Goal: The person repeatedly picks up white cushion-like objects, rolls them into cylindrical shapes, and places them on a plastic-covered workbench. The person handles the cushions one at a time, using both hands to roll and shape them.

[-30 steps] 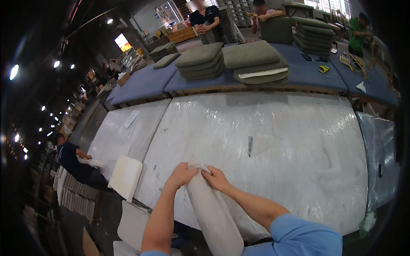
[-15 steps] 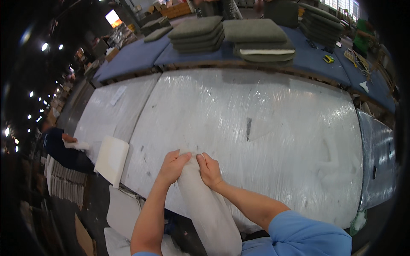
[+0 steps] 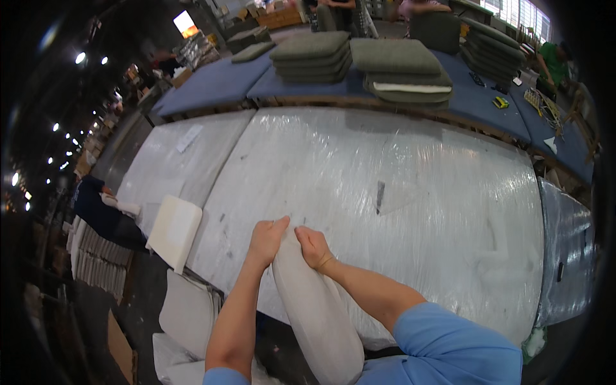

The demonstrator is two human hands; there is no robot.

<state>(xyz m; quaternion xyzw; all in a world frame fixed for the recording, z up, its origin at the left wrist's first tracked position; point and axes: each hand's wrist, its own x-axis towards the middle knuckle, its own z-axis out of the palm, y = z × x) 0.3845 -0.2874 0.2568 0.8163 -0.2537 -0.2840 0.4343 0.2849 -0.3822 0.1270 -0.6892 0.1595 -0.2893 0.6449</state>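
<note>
Both my hands grip the far end of a long, off-white fabric-covered cushion (image 3: 314, 314), which runs from my body out over the near edge of a plastic-wrapped table (image 3: 321, 160). My left hand (image 3: 267, 240) is closed on the left corner of its cover, thumb pointing forward. Opposite it, my right hand (image 3: 313, 247) is closed on the right corner, with a small gap between the two hands. The cushion is seen narrow side up and bulges toward my waist. The fingertips are partly hidden behind the fabric.
A cream cushion (image 3: 174, 231) rests at the table's left near corner. Behind stand blue-topped tables (image 3: 475, 96) with stacked green cushions (image 3: 311, 58) and a yellow tape measure (image 3: 500, 102). A co-worker in dark clothes (image 3: 99, 212) bends at the left; pale cushions (image 3: 186, 308) lie below.
My hands stay on the cushion's end, and the left thumb has straightened forward. The view has shifted slightly, so the scene sits lower and to the right. The co-worker's pale item has moved.
</note>
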